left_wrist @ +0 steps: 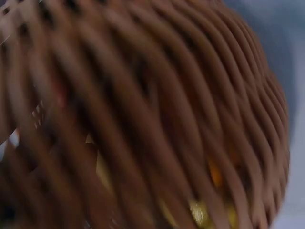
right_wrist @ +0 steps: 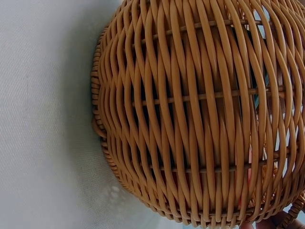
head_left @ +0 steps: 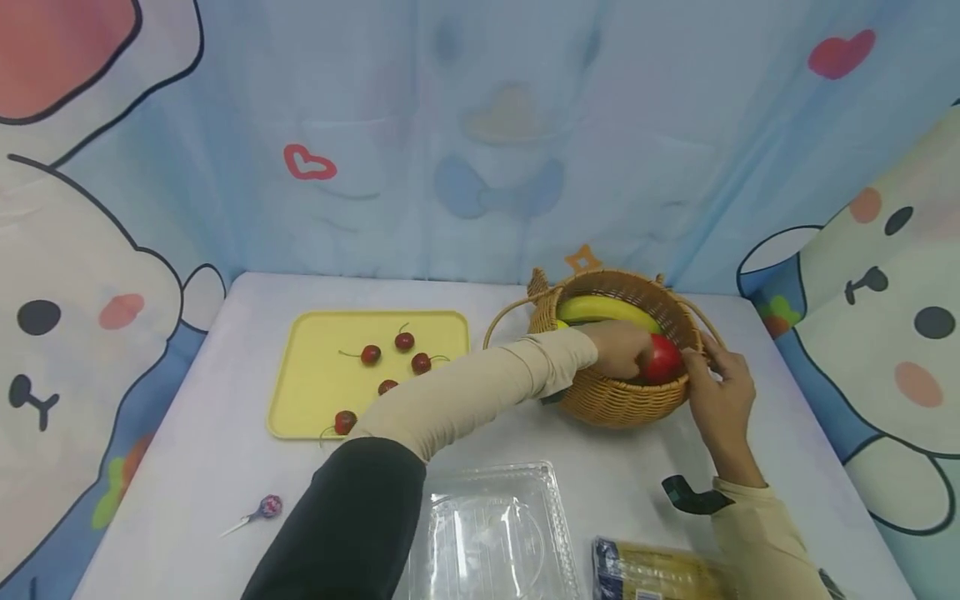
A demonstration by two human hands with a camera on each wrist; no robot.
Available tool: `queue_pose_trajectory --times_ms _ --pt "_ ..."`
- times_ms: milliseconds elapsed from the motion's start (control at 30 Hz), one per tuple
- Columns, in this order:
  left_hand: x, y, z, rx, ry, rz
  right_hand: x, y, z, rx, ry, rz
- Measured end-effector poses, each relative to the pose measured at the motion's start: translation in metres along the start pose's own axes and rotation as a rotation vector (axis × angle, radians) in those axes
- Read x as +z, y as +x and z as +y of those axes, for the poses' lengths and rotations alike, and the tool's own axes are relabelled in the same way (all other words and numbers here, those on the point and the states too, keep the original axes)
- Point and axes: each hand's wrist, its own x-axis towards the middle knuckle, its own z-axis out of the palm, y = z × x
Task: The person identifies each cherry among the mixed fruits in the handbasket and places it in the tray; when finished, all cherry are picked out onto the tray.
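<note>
A round wicker basket (head_left: 626, 404) stands at the back right in the head view, with a looped handle (head_left: 504, 318) on its left. My left hand (head_left: 621, 348) reaches over its near rim and holds a red apple (head_left: 663, 360) inside, the fingertips partly hidden. At the right rim, my right hand (head_left: 722, 392) pinches the basket's edge between thumb and fingers. Behind the left hand lies a yellow banana (head_left: 606, 310). Wicker weave (left_wrist: 157, 114) fills the left wrist view, blurred. Close up, the basket's side (right_wrist: 200, 105) shows in the right wrist view, fingertips (right_wrist: 247, 224) at its lower edge.
A yellow tray (head_left: 315, 367) with several cherries (head_left: 371, 355) lies at the left, partly under the left arm. Nearer are a lollipop (head_left: 270, 506), a clear plastic box (head_left: 495, 533) and a yellow-and-blue package (head_left: 652, 571).
</note>
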Motion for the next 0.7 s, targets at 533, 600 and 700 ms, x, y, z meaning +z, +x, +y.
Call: queue_pose_trajectory --times_ms 533,600,700 --pt "0.015 0.016 0.002 -0.194 0.02 -0.175 -0.003 -0.001 0.0 -0.001 -0.008 -0.014" --pt "0.016 0.017 0.0 -0.188 0.026 -0.164 -0.003 -0.002 -0.001 0.007 -0.008 -0.017" --pt "0.018 0.018 -0.003 -0.166 0.048 -0.123 -0.001 -0.003 -0.002 0.017 -0.006 -0.02"
